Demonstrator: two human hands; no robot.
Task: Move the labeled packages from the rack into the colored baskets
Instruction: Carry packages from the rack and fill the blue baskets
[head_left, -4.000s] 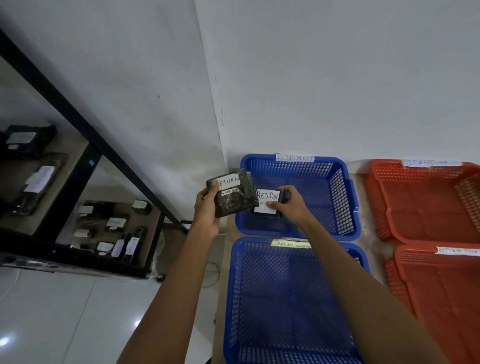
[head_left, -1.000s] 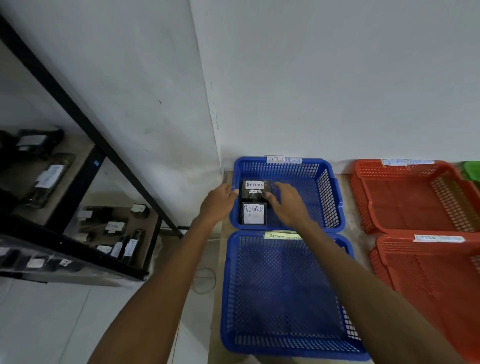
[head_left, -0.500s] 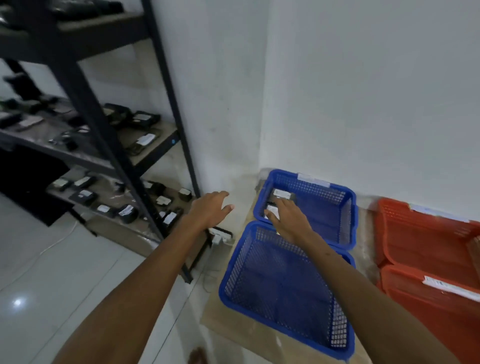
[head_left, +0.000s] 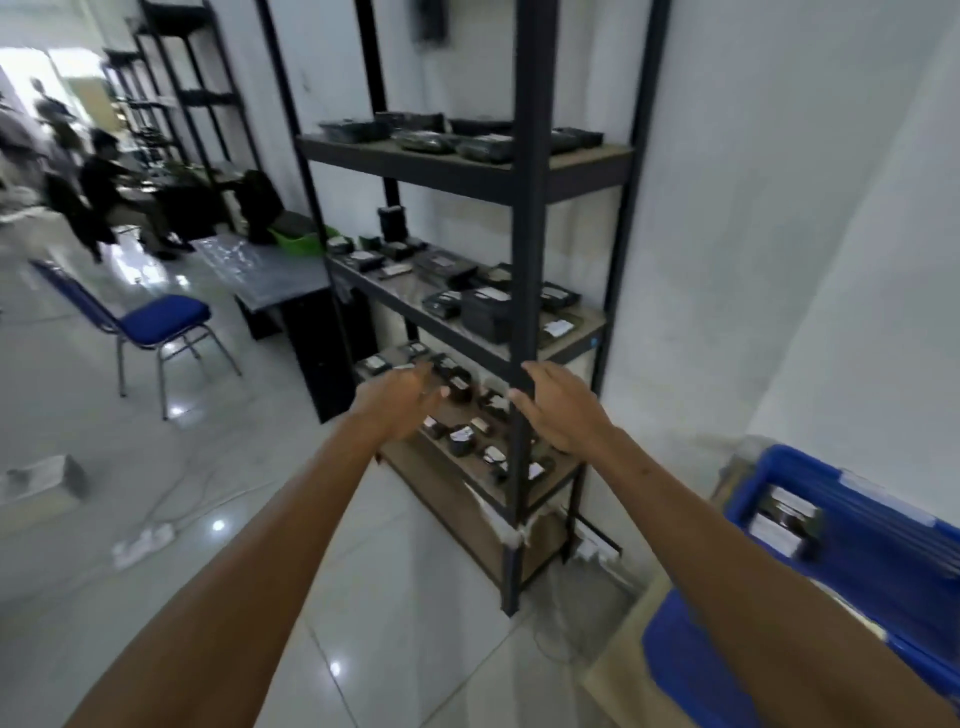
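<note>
1. The left hand (head_left: 402, 402), at mid-frame, is empty. Its fingers are loosely spread and point toward the lower shelf (head_left: 441, 470) of the rack (head_left: 527, 208), though motion blur hides how exactly they lie.
2. The right hand (head_left: 558, 413), just to its right, holds nothing either. Its fingers are relaxed and nearly straight, and their tips overlap the rack's front post; I cannot tell whether they touch it.
3. The packages (head_left: 462, 435) lie flat and scattered on that lower shelf, just beyond both hands. More sit on the shelves above, toward the upper centre of the frame. Two labelled ones already lie in the blue basket (head_left: 883, 566) at the lower right edge.
4. Each package is small, dark and low, with a white paper label on top. They look light enough for one hand apiece. The wrapping seems to be a glossy film, so it is probably a little slippery and may give under pressure.
5. A sound hold pinches across the short sides, thumb on one edge and fingers on the other. That keeps the label uncovered, so it can be read before choosing a basket.
6. The packages lie close together, so the one nearest the shelf's front edge is the easiest to lift without nudging its neighbours.
</note>
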